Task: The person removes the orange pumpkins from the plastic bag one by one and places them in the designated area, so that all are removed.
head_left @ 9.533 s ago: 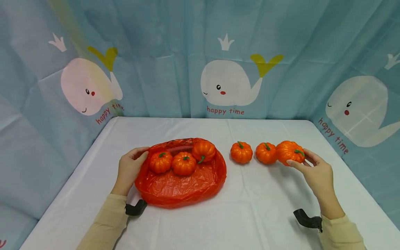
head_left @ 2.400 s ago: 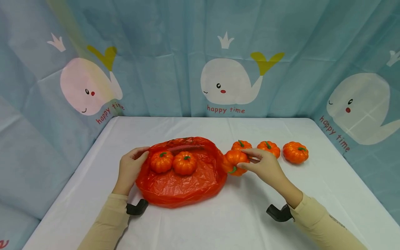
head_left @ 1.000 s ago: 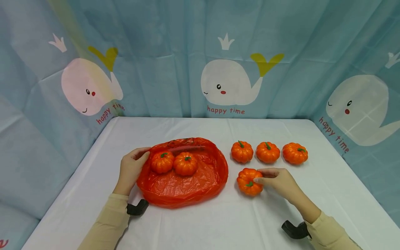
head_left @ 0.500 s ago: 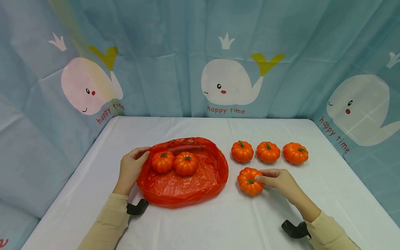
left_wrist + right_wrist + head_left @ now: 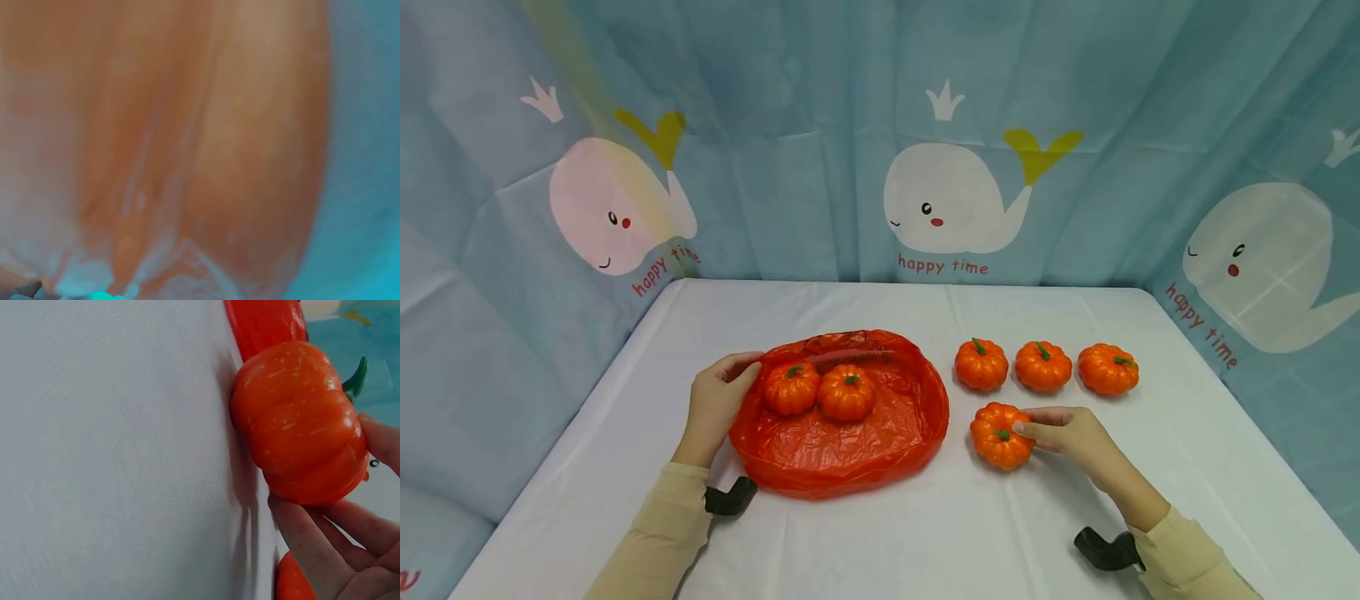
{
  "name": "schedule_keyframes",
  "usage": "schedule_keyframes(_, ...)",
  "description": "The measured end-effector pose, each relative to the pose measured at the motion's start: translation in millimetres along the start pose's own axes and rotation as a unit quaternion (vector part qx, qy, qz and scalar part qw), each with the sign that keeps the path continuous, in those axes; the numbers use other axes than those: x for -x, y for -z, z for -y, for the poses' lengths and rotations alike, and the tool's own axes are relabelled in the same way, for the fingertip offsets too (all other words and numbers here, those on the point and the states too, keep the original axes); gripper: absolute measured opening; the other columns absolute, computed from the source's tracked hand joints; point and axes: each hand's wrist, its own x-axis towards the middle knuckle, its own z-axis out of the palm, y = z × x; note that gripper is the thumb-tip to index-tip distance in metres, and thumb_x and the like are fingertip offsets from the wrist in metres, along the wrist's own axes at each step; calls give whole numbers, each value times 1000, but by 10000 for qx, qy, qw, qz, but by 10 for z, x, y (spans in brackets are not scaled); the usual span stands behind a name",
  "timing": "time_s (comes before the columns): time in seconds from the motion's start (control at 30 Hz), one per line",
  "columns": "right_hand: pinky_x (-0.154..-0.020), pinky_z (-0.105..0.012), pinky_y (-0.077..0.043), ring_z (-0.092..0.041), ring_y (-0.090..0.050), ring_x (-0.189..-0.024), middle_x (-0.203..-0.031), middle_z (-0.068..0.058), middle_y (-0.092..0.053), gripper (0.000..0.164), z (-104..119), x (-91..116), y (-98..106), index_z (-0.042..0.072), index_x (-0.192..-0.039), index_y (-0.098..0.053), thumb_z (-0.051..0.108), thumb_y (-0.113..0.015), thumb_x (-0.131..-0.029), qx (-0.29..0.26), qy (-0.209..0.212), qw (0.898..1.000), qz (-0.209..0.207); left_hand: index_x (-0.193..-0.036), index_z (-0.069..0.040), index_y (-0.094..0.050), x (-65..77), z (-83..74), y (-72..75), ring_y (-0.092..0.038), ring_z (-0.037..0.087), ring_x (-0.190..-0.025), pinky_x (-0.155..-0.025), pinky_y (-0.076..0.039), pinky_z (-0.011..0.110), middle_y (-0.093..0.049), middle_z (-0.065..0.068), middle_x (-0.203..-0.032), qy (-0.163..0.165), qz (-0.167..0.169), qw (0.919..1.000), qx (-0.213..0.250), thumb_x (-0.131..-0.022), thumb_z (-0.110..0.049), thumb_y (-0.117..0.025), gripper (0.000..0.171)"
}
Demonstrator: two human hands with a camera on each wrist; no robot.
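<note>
My left hand [image 5: 718, 403] pinches the left rim of an open red plastic bag [image 5: 820, 458] in the head view. Two small orange toy pumpkins with green stems sit inside the bag, a left pumpkin [image 5: 792, 388] and a right pumpkin [image 5: 847, 392]. To the right of the bag, my right hand [image 5: 1078, 440] holds another pumpkin [image 5: 996, 450] between thumb and fingers, low over the white table. The right wrist view shows this pumpkin [image 5: 300, 425] from the side, thumb near its green stem. Blur hides details in the left wrist view.
Three more pumpkins stand in a row behind my right hand: a left one [image 5: 981, 365], a middle one [image 5: 1042, 367] and a right one [image 5: 1108, 369]. A white cloth covers the table [image 5: 880, 550]. A blue whale-print curtain [image 5: 820, 167] surrounds its back and sides.
Earlier, three pumpkins lay in the bag and my right hand held the row's rightmost one. That one now stands in the row; my right hand has brought one out of the bag rightward.
</note>
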Motion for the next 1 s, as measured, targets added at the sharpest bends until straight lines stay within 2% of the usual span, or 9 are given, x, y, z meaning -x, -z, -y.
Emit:
schedule_keyframes(0.27, -94, -37, -55, -14, -72, -94, -123, -12, -71, 55, -25, -16, -4, 0, -127, -66, 40, -71, -90, -72, -83, 9999, -48, -129, -9, -66, 6, -8, 3, -58, 23, -120, -80, -44, 2, -65, 14, -131, 34, 62, 10000, 25, -101, -36, -56, 40)
schedule_keyframes(0.63, -81, -24, -55, -10, -73, -88, -117, -12, -73, 53, -55, -59, 31, -1, -126, -66, 38, -70, -91, -153, 47, 9999, -26, -129, -8, -66, 8, -24, 13, -57, 23, -120, -80, -44, 2, -65, 14, -131, 37, 40, 10000, 6, -101, -35, -55, 39)
schedule_keyframes(0.87, -80, -22, -53, -7, -72, -85, -111, -7, -75, 48, -98, -82, 34, -4, -125, -66, 33, -66, -95, -181, 117, 9998, 45, -129, -9, -66, 1, -17, 12, -57, 22, -120, -81, -44, 2, -65, 14, -132, 17, 78, 9999, 61, -101, -35, -55, 40)
schedule_keyframes(1.0, -82, -23, -53, -7, -72, -87, -112, -7, -75, 50, -106, -90, 35, -3, -126, -66, 36, -66, -95, -149, 71, 9999, 47, -129, -9, -66, 0, -5, 14, -57, 22, -120, -81, -44, 2, -65, 13, -131, 33, 90, 9999, 79, -101, -36, -56, 40)
